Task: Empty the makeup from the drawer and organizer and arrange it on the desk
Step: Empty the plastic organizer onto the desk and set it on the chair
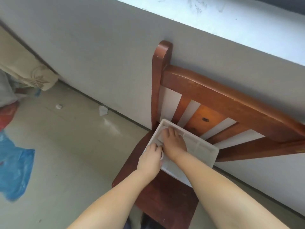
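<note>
Fingers (166, 131) of the right hand (173, 144) lie straight and spread, reaching down into the white organizer (198, 146) and touching the floor of one of its far compartments. Left-hand fingers (152, 147) are curled at the organizer's near left corner, and a small white ring-like piece (162, 155) shows at that hand's thumb side; the left hand (149, 159) seems to pinch it, though the blur leaves its exact hold unclear. The organizer is a shallow tray split into several compartments and sits tilted on the seat of a brown wooden chair (214, 95), its far edge close to the chair's back slats. Both hands meet over the tray's left half, nearly touching each other. What lies in the compartments cannot be made out. The chair stands against a pale wall (99, 63). On the grey floor (74, 154) to the left lie a blue plastic bag (14, 167), a red bag (6, 114) and two small crumpled white scraps (103, 110).
</note>
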Demonstrator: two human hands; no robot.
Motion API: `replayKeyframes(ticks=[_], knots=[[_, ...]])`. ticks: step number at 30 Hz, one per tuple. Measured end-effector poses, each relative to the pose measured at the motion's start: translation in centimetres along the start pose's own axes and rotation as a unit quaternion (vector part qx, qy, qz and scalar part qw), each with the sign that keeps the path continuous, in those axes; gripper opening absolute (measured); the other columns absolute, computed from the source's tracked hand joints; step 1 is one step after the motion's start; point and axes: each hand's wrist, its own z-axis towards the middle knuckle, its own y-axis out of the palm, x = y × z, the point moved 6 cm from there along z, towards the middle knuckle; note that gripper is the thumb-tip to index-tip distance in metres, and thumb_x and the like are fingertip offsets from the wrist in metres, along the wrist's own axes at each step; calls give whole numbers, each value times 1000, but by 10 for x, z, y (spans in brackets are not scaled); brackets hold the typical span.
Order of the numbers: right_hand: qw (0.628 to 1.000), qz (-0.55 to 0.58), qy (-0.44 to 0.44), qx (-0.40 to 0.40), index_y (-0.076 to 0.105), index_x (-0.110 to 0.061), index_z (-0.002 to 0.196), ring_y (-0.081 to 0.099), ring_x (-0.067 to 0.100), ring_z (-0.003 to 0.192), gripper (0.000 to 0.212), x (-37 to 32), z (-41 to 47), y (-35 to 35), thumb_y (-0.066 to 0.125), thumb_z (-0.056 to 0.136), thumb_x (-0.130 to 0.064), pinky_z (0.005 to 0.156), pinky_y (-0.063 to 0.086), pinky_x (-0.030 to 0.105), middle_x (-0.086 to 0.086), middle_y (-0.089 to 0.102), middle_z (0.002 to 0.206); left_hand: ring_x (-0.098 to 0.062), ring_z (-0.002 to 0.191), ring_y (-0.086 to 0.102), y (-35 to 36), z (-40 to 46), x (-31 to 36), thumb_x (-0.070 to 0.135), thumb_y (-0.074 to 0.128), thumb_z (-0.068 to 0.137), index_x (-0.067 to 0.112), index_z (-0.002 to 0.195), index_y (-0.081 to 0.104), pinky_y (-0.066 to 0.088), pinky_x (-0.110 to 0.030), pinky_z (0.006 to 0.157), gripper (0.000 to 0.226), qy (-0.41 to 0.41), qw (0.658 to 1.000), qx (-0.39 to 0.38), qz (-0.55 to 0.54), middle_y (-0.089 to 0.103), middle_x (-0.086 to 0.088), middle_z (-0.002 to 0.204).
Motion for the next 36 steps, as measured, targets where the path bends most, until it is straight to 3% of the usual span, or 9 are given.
replayKeyframes(ticks=[8, 14, 18, 25, 31, 36], knots=[[999, 27, 36, -5, 25, -10, 139, 24, 31, 135, 46, -4, -5, -2, 42, 96, -13, 101, 38, 40, 14, 22, 148, -23, 118, 38, -13, -20, -15, 19, 52, 90, 11, 132, 42, 44, -33, 81, 44, 3, 999, 31, 16, 39, -6, 128], [999, -4, 19, 38, 29, -6, 137, 31, 29, 128, 44, -15, -38, -27, 39, 94, -6, 97, 41, 37, 14, 33, 138, -21, 118, 39, -39, -55, -42, 16, 49, 90, 12, 130, 43, 43, -30, 82, 40, -50, 997, 59, 15, 40, -5, 126], [993, -41, -71, 83, 36, -6, 132, 34, 28, 125, 41, -60, -65, -50, 46, 93, -7, 84, 43, 32, 13, 37, 137, -21, 121, 37, -63, -97, -65, 21, 52, 91, 12, 135, 40, 43, -31, 85, 47, -78, 993, 92, -4, 38, -4, 129], [953, -114, -263, 99, 34, -5, 137, 32, 29, 127, 45, -212, -137, -31, 44, 94, -15, 99, 38, 32, 10, 34, 140, -19, 120, 38, -83, -251, -151, 20, 51, 90, 12, 132, 43, 44, -31, 79, 43, -213, 959, 181, -45, 38, -2, 128], [891, -158, -421, 58, 30, -8, 138, 27, 27, 132, 49, -376, -252, 55, 44, 92, -6, 94, 42, 31, 6, 30, 143, -19, 119, 39, -37, -464, -232, 19, 50, 90, 14, 129, 45, 43, -31, 80, 40, -359, 899, 238, -78, 39, -2, 126], [798, -203, -568, 18, 37, -11, 131, 31, 31, 129, 38, -492, -384, 147, 39, 93, -14, 98, 38, 32, 8, 31, 135, -20, 124, 36, 32, -657, -266, 19, 51, 88, 14, 130, 46, 43, -31, 84, 42, -494, 821, 263, -116, 40, -2, 129]])
